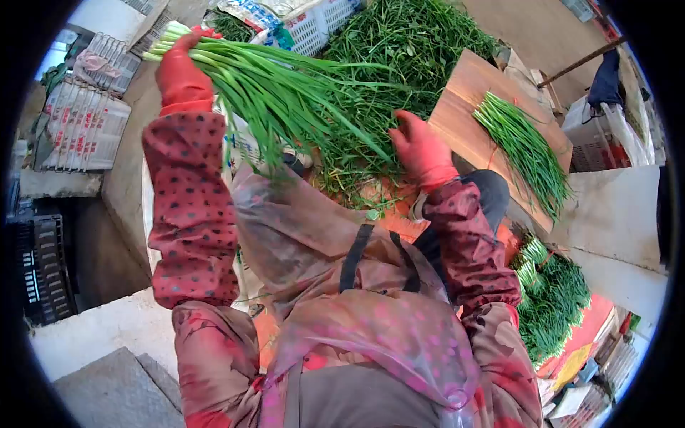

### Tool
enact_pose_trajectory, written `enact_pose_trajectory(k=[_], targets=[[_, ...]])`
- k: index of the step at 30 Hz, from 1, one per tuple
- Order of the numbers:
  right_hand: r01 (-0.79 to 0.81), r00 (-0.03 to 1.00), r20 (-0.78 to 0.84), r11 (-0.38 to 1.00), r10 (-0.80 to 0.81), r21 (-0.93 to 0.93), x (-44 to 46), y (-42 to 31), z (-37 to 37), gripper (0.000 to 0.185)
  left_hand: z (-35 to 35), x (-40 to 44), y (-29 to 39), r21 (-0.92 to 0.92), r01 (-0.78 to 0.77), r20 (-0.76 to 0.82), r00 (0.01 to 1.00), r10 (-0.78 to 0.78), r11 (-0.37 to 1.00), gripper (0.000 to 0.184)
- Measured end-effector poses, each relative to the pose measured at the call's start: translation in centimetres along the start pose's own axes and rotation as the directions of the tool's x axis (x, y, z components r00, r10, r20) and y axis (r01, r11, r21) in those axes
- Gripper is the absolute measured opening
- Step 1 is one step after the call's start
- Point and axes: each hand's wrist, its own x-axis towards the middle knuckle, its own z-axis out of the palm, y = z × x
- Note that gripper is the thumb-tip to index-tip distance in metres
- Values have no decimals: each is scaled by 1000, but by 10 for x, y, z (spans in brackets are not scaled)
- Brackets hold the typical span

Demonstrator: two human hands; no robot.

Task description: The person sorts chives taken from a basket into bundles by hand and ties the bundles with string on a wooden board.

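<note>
My left hand [184, 75], in a red rubber glove, is closed around the pale stem ends of a large bunch of garlic chives [275, 85]. The long green leaves fan out to the right and droop in front of my apron. My right hand [423, 148], also red-gloved, is over the near edge of the heap of loose greens [399, 50], beside the wooden board [464, 93]. Its thumb and fingers stand apart, with nothing visible between them. On the board lies a smaller bundle of chives [521, 150], its pale ends pointing up and left.
Several tied bundles of greens [549, 299] are stacked low on the right. White plastic crates [85, 125] stand at the left, and another white crate [321, 25] sits behind the heap. A black crate [46, 267] is at the far left. My knee [489, 192] is beside the board.
</note>
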Motion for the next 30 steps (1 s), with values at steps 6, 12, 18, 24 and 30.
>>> enact_pose_trajectory(k=[6, 12, 18, 24, 30], targets=[[536, 795, 209, 821, -570, 199, -39, -156, 1, 45, 25, -36, -27, -21, 4, -73, 997, -5, 1000, 31], [597, 775, -427, 760, -465, 257, 15, -137, -26, 62, 34, -92, -23, 16, 7, -57, 998, -6, 1000, 30], [552, 834, -461, 448, -304, 703, 9, -140, -135, 38, 31, -101, -30, 136, -90, -21, 995, 93, 987, 30], [627, 779, -596, 268, -194, 732, 13, -67, -197, 66, 23, -101, -27, 120, -70, 38, 997, 66, 990, 30], [483, 868, -378, 723, -322, 494, 9, -102, -118, 69, 52, -113, -30, 167, -129, 163, 981, 101, 978, 29]])
